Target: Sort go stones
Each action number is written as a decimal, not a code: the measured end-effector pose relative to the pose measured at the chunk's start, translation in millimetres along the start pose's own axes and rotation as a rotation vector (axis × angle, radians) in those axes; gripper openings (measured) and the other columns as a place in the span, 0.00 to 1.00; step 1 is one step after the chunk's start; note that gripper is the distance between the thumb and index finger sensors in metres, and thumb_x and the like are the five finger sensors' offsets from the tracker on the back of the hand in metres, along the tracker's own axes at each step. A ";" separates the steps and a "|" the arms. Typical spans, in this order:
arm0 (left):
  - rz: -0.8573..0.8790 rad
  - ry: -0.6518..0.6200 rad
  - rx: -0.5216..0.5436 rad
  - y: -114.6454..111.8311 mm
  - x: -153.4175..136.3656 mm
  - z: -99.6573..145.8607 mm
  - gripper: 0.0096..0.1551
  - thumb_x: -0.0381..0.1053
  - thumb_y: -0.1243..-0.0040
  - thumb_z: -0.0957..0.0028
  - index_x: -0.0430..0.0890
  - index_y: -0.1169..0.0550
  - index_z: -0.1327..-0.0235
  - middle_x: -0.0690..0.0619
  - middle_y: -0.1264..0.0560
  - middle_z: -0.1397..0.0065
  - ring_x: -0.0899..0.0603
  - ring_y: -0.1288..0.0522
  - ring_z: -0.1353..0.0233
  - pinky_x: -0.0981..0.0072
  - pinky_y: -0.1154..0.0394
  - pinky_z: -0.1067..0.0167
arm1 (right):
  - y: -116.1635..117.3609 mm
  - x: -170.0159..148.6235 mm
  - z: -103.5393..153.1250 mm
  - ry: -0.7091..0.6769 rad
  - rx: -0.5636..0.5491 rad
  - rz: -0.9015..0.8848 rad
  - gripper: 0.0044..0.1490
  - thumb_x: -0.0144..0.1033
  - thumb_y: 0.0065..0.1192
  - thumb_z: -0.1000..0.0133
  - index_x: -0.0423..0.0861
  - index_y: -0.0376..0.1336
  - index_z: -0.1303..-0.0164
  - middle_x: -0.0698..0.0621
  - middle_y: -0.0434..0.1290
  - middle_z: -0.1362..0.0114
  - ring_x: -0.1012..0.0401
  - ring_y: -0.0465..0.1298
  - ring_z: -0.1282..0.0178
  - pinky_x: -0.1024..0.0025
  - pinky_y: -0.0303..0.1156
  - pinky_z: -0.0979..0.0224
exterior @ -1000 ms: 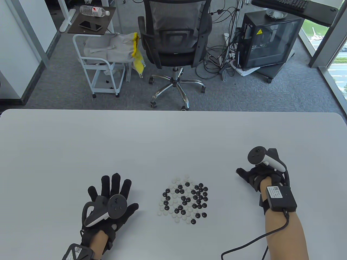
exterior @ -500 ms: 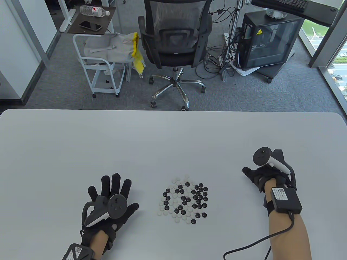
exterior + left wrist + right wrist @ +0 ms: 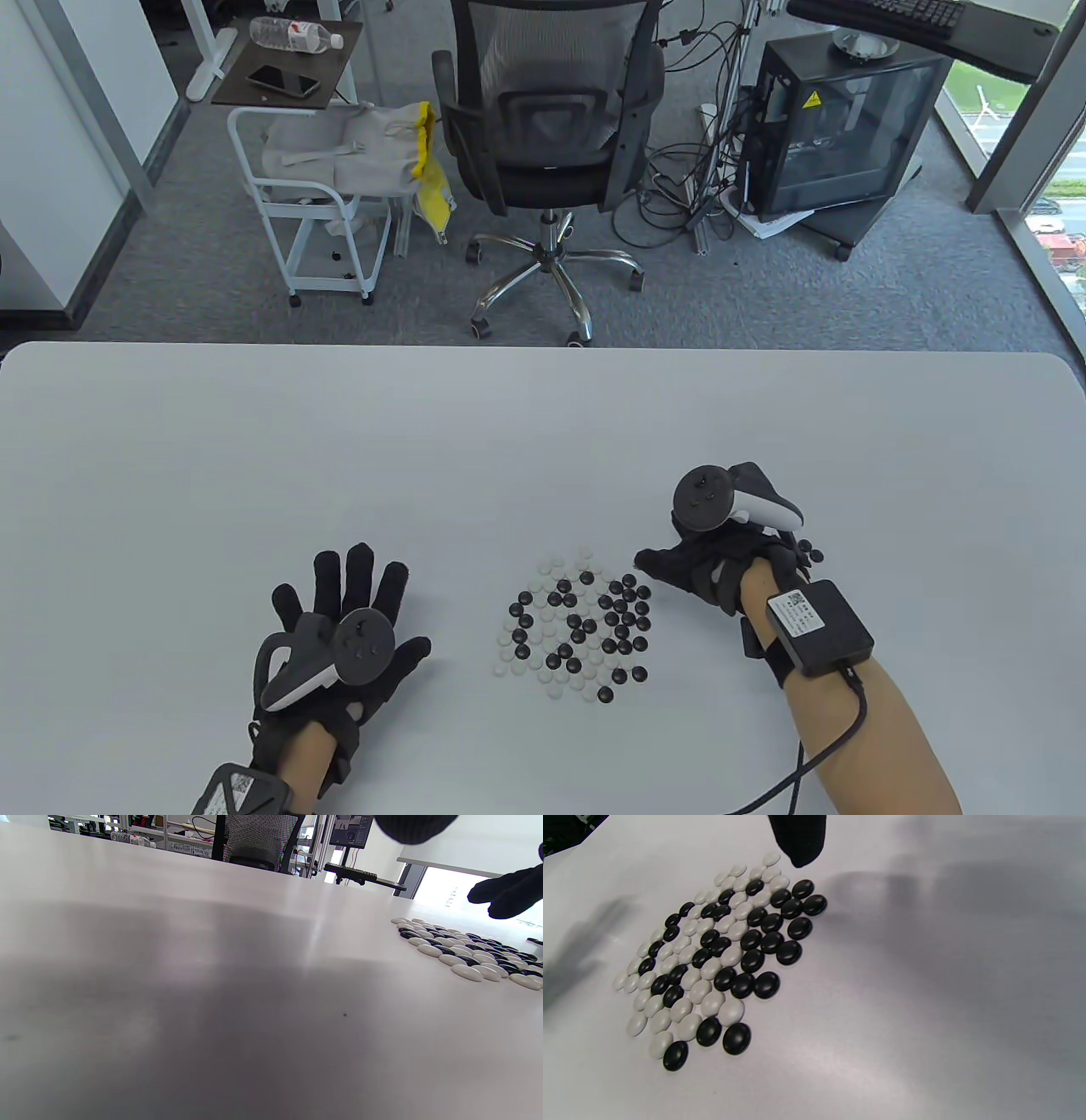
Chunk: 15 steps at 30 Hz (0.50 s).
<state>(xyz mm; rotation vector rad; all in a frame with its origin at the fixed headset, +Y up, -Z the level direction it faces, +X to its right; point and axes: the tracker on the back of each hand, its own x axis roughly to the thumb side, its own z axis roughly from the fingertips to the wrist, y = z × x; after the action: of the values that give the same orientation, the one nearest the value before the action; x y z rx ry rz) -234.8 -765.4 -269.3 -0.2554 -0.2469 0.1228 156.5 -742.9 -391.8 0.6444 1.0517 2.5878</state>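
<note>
A mixed cluster of black and white Go stones [image 3: 581, 632] lies on the white table [image 3: 543, 441], near its front edge. The right wrist view shows the same stones [image 3: 721, 950] close up, black ones bunched on the right side. My left hand [image 3: 344, 594] rests flat on the table left of the cluster, fingers spread and holding nothing. My right hand [image 3: 679, 573] hovers at the cluster's upper right edge, with one fingertip [image 3: 799, 840] just above the far stones and nothing visible in it. A few black stones [image 3: 808, 553] lie apart, right of that hand and partly hidden by it.
An office chair [image 3: 543, 127], a white cart [image 3: 314, 212] and a computer case [image 3: 840, 127] stand on the floor beyond the table's far edge. A cable [image 3: 814, 747] trails from the right wrist unit to the front edge.
My right hand has swung left from the table's right side to the edge of the stone cluster, uncovering a few black stones where it was. The left hand has stayed put.
</note>
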 end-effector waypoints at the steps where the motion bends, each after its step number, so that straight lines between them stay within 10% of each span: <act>1: 0.000 0.000 0.001 0.1 -0.2 0.1 0.53 0.71 0.61 0.37 0.48 0.65 0.14 0.36 0.79 0.17 0.25 0.83 0.24 0.15 0.79 0.47 | 2.6 3.9 -2.9 -0.009 0.008 0.018 0.44 0.56 0.37 0.34 0.39 0.59 0.15 0.22 0.30 0.15 0.23 0.24 0.25 0.10 0.27 0.38; 15: 0.017 0.007 -0.014 -2.5 -6.2 -1.8 0.53 0.71 0.61 0.37 0.48 0.65 0.14 0.36 0.79 0.17 0.25 0.83 0.24 0.15 0.79 0.47 | -0.7 -27.0 -17.5 0.193 -0.017 -0.054 0.47 0.55 0.36 0.34 0.37 0.54 0.12 0.21 0.28 0.16 0.24 0.22 0.26 0.10 0.25 0.39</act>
<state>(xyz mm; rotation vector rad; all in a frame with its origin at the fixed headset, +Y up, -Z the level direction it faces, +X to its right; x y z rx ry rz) -240.0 -769.2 -271.7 -0.2714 -0.2389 0.1366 171.1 -763.7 -411.5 0.3621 1.0855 2.6493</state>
